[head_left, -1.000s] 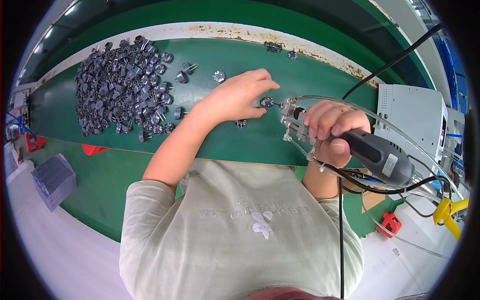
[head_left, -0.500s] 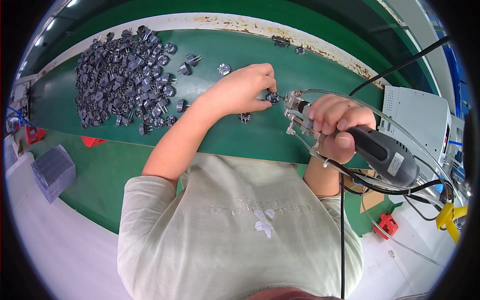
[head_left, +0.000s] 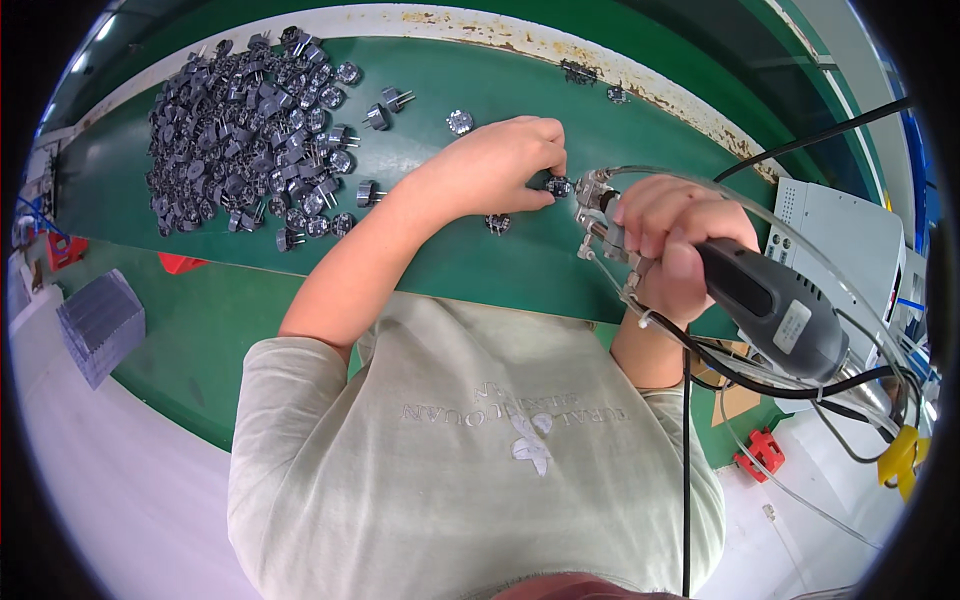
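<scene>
My left hand (head_left: 498, 168) pinches a small round dark plug part (head_left: 559, 186) between thumb and fingers on the green tabletop. My right hand (head_left: 682, 232) is wrapped round a grey-and-black electric screwdriver (head_left: 775, 312), which lies slantwise with its metal head (head_left: 597, 205) toward the part. The head's tip is right beside the part; whether they touch I cannot tell. A clear hose and cables run along the tool. Close to my left hand lie two loose plug parts, one beyond the wrist (head_left: 460, 122) and one nearer me (head_left: 498, 224).
A big heap of dark plug parts (head_left: 245, 135) covers the left of the green table (head_left: 440, 270), with a few strays beside it. A light grey machine (head_left: 835, 245) stands at the right. Black cables hang by my right arm. Another part (head_left: 617, 94) lies near the far edge.
The whole view has shifted slightly, so the table and heap sit a little higher. Both hands keep their grips, and the screwdriver head stays beside the plug part.
</scene>
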Motion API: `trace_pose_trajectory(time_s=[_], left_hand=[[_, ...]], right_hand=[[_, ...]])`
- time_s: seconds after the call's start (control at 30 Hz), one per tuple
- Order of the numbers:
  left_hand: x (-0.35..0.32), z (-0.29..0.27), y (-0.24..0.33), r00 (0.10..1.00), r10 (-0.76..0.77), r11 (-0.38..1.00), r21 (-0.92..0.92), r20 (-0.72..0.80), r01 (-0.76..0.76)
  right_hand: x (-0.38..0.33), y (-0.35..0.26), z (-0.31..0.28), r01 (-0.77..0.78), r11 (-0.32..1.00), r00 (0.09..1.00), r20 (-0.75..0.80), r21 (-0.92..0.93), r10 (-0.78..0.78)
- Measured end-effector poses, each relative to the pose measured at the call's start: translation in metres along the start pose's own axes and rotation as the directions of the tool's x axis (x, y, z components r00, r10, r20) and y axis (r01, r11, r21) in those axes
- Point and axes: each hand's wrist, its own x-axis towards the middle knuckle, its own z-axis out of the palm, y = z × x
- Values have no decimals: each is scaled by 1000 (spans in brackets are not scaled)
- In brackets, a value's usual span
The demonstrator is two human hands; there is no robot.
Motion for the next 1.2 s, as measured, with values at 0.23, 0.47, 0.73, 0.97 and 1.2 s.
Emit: trace_pose_trajectory(time_s=[0.23, 0.47, 0.73, 0.97, 1.2], left_hand=[[2, -2, -3, 998, 55, 998, -5, -4, -55], [1, -4, -1, 1000, -13, 998, -56, -4, 13], [-1, -3, -4, 999, 19, 998, -60, 26, -17], [-2, -4, -5, 1000, 12, 998, -61, 27, -11], [0, -6, -3, 999, -9, 997, -72, 42, 12]], right_hand=[[13, 0, 7, -93, 981, 989, 98, -170, 110], [7, -37, -1, 5, 1000, 1000, -15, 5, -5], [-5, -23, 6, -64, 997, 997, -34, 43, 66], [-7, -19, 6, -63, 998, 998, -20, 23, 64], [-8, -16, 8, -78, 993, 996, -47, 86, 82]])
